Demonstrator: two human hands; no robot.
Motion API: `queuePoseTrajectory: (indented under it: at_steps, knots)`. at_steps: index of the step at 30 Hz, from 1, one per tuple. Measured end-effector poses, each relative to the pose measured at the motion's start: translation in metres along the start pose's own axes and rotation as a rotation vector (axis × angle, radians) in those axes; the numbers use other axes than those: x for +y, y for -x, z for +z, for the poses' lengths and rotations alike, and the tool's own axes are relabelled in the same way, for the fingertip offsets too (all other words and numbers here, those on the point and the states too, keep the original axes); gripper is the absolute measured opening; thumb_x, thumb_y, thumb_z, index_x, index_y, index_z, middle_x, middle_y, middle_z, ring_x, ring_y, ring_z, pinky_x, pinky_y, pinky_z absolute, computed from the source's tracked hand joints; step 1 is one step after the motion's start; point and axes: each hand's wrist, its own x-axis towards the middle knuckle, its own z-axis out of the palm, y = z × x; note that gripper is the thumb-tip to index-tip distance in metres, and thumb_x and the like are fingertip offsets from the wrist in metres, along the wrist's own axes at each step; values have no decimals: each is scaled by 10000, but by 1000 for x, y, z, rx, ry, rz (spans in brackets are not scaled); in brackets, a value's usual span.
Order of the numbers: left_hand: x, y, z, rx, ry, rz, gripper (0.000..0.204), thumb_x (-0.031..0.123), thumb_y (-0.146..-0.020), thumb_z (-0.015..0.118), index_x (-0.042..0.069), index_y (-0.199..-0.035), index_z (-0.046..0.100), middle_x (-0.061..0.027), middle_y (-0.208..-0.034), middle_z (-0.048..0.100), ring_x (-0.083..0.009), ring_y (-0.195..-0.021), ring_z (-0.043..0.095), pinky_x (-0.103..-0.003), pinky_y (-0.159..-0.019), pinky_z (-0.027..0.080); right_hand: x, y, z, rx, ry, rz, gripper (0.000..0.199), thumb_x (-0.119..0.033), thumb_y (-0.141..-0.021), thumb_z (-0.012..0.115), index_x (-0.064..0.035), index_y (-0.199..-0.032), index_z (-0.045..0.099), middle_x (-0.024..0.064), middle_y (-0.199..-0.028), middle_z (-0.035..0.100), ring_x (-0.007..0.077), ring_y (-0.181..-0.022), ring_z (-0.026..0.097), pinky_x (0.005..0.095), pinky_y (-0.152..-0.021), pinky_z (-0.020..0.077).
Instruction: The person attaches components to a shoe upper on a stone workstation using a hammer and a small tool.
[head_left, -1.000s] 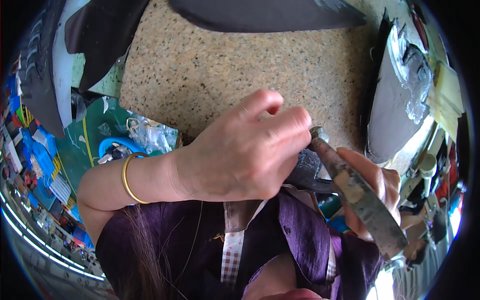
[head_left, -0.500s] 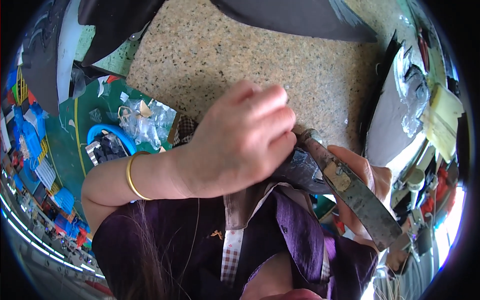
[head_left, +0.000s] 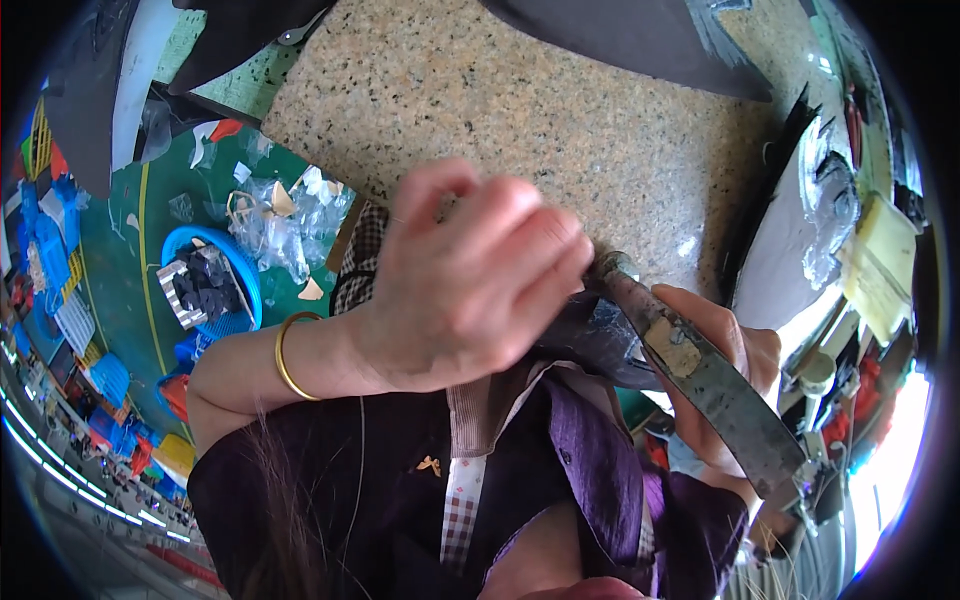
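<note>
My left hand, with a gold bracelet at its wrist, is curled closed over the near edge of the stone slab. Whatever its fingers hold, if anything, is hidden beneath them. Just right of its knuckles is the rounded end of a worn grey metal hand tool, long and flat with a tan patch. My right hand is wrapped round the tool from behind, thumb near the rounded end. Between the hands, below the slab, lies a glossy dark piece, partly covered by the left hand and the tool.
The speckled stone slab carries a dark sheet piece at its far side. Grey-black pieces stand at the right by a yellowish block. On the green floor are a blue basket of dark scraps and clear plastic waste.
My left hand has shifted slightly left, and its thumb and forefinger have opened into a loop. The tool and right hand have hardly moved. The view has tilted a little.
</note>
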Motion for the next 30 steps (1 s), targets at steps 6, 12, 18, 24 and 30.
queuePoseTrajectory:
  at_steps: [6,12,18,24,30]
  knots:
    - [-2,5,7,68,-12,-22,231,187,-623,707,128,-847,716,62,-873,634,-168,-786,489,-336,-768,354,-3,0,1,12,51,10,315,-141,-759,730,-53,-1052,653,101,-795,692,246,-658,670,316,-617,488]
    - [3,5,4,114,-135,-99,255,168,-613,705,107,-860,716,50,-870,634,-168,-788,488,-348,-761,352,-5,-4,-3,-43,86,10,316,-140,-754,740,-63,-1049,657,95,-829,696,239,-656,658,317,-607,468]
    - [4,10,12,123,12,-53,281,182,-592,706,81,-854,711,50,-848,629,-163,-785,486,-357,-753,346,-4,-2,0,1,92,1,317,-161,-762,737,-64,-1052,654,101,-824,693,238,-648,645,321,-614,461]
    - [7,14,7,117,-77,-93,261,194,-609,713,106,-855,723,55,-829,622,-164,-777,474,-350,-747,336,-2,-3,1,-37,115,-30,285,-103,-769,723,-51,-1041,657,92,-871,697,246,-654,645,316,-614,468]
    - [6,21,14,183,29,-128,228,198,-629,720,143,-850,731,79,-819,623,-159,-770,464,-354,-743,330,-4,3,0,-35,102,-20,273,-74,-779,698,-30,-1045,653,108,-919,692,258,-692,648,331,-652,473]
